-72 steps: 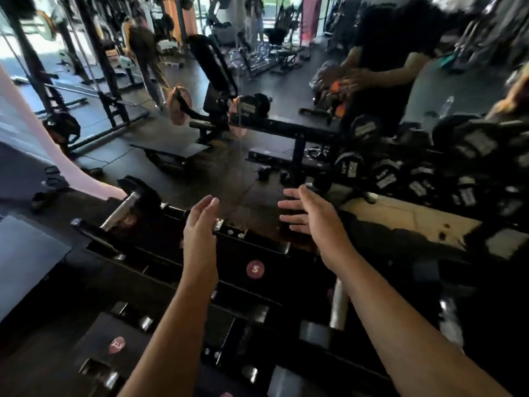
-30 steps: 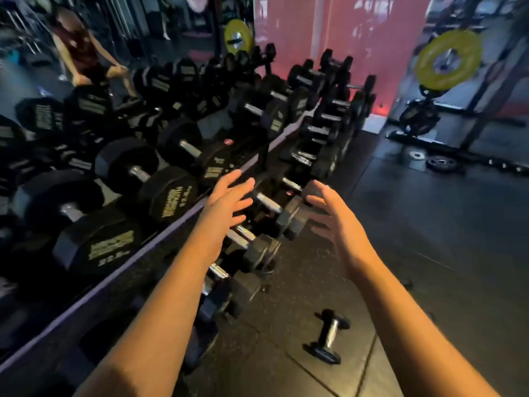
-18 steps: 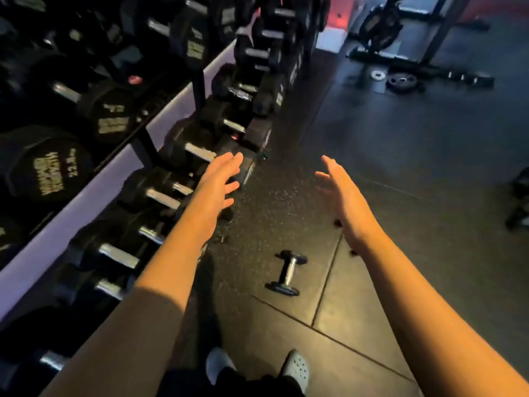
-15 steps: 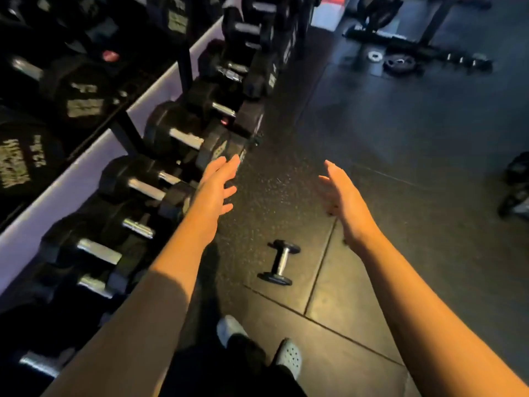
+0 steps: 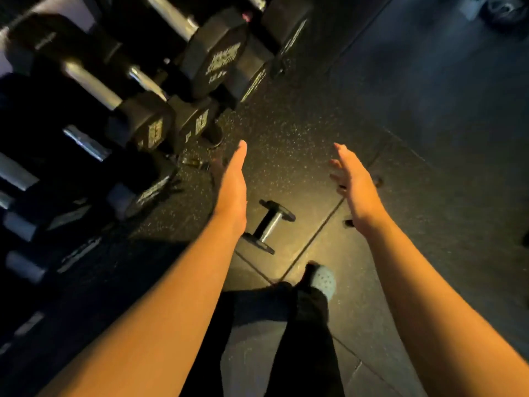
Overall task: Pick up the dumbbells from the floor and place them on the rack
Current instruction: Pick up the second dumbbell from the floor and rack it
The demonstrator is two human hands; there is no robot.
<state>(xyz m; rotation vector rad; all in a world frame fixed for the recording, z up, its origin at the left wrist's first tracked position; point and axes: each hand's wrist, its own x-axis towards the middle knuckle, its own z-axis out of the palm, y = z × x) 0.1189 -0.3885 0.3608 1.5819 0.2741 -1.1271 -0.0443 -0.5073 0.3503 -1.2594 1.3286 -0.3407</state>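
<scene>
A small black dumbbell (image 5: 269, 226) with a silver handle lies on the dark rubber floor, just ahead of my feet. My left hand (image 5: 232, 186) hovers above it and slightly to its left, fingers straight, holding nothing. Further right, my right hand (image 5: 353, 184) is also open and empty, well clear of the dumbbell. The dumbbell rack (image 5: 86, 133) runs along the left side, its rows filled with black hex dumbbells.
My dark trouser legs and a light perforated shoe (image 5: 322, 279) stand just behind the dumbbell. Seams divide the floor mats (image 5: 315, 233). A weight plate (image 5: 503, 10) lies at the far top right. Open floor stretches to the right.
My view has swung from the rack top down to the floor and closed in on the small dumbbell. Both hands stayed open and now hang lower, nearer the dumbbell.
</scene>
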